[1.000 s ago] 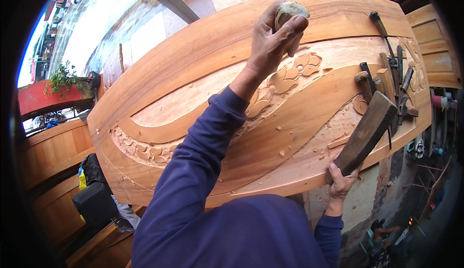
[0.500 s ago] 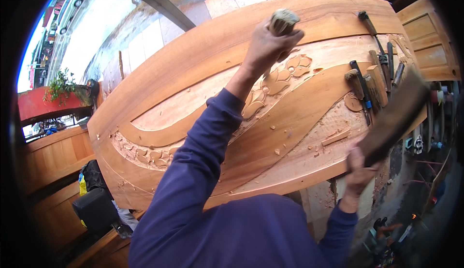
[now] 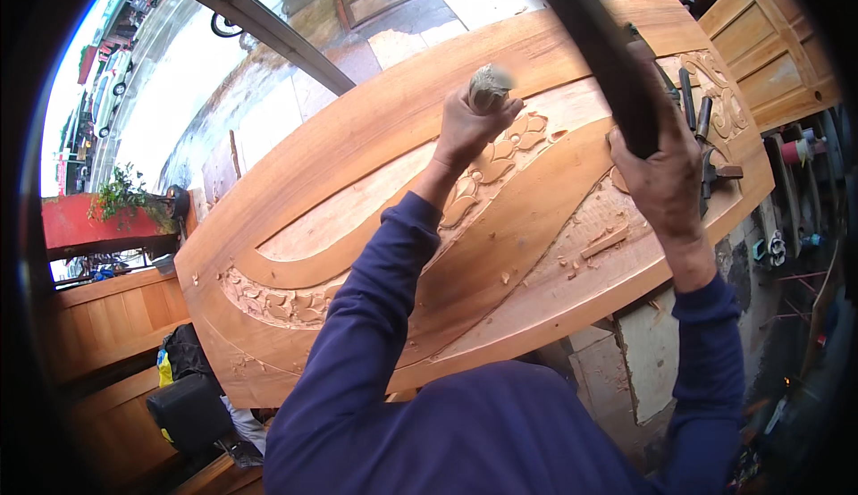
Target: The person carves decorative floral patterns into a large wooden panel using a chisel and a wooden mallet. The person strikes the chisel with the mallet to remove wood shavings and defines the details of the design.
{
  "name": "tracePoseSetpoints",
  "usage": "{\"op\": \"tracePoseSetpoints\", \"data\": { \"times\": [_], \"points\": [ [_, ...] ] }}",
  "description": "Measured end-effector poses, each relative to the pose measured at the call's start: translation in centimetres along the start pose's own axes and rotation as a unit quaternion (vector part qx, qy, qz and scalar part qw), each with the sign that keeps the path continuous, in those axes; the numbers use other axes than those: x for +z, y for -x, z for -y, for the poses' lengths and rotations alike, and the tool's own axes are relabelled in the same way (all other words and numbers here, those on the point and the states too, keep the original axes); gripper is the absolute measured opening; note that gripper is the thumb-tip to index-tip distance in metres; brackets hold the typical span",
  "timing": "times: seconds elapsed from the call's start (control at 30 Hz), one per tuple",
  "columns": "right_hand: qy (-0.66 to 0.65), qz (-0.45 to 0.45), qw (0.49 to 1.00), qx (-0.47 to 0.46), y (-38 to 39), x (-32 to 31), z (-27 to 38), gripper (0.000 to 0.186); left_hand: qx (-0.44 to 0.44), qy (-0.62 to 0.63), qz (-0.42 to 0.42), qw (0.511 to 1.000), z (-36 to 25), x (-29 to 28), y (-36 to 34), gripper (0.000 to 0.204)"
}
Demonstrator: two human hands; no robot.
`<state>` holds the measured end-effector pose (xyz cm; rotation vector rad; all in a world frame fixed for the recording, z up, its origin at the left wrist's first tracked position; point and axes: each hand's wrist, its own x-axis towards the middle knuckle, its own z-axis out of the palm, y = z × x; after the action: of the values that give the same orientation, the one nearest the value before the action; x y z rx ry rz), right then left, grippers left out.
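Observation:
My left hand (image 3: 463, 138) is closed around the upright handle of a carving chisel (image 3: 487, 88), whose wooden top is frayed. The hand hides the chisel's blade. Below it lies a large wooden door panel (image 3: 483, 303) with a carved band of flowers and leaves (image 3: 496, 163). My right hand (image 3: 663, 178) grips a long dark wooden mallet (image 3: 603, 44), raised over the panel's right part and slanting up to the far left. The mallet is blurred and apart from the chisel. Wood chips and a loose sliver (image 3: 604, 242) lie on the panel.
Several carving tools (image 3: 702, 120) lie on the panel's right end, partly behind my right hand. Another panelled door (image 3: 773, 48) stands beyond it. At the left are a black case (image 3: 189, 407), stacked wooden panels (image 3: 112, 303) and a red planter (image 3: 103, 222). A metal post (image 3: 259, 35) rises at the far left.
My right hand has swung the mallet up and inward from the lower right, over the panel. The left hand still holds the chisel, slightly lower and further left in view.

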<state>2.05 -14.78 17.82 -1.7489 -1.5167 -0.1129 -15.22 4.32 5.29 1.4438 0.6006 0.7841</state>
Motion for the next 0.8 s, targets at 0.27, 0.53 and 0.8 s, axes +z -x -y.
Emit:
{"op": "tracePoseSetpoints", "data": {
  "times": [0.27,0.53,0.8],
  "points": [
    [0.03,0.093,0.995,0.003,2.9,-0.6,-1.0,0.091,-0.063,0.066,0.177,0.98,-2.0,-2.3,-2.2,0.025],
    [-0.196,-0.025,0.96,0.2,7.3,-2.7,-4.0,0.081,-0.03,0.124,0.06,0.99,-0.4,0.6,-3.4,0.026],
    [-0.16,-0.134,0.973,0.097,0.9,-6.7,-2.0,0.036,-0.013,0.131,0.041,0.99,-1.5,-0.5,-0.4,0.024]
  ]
}}
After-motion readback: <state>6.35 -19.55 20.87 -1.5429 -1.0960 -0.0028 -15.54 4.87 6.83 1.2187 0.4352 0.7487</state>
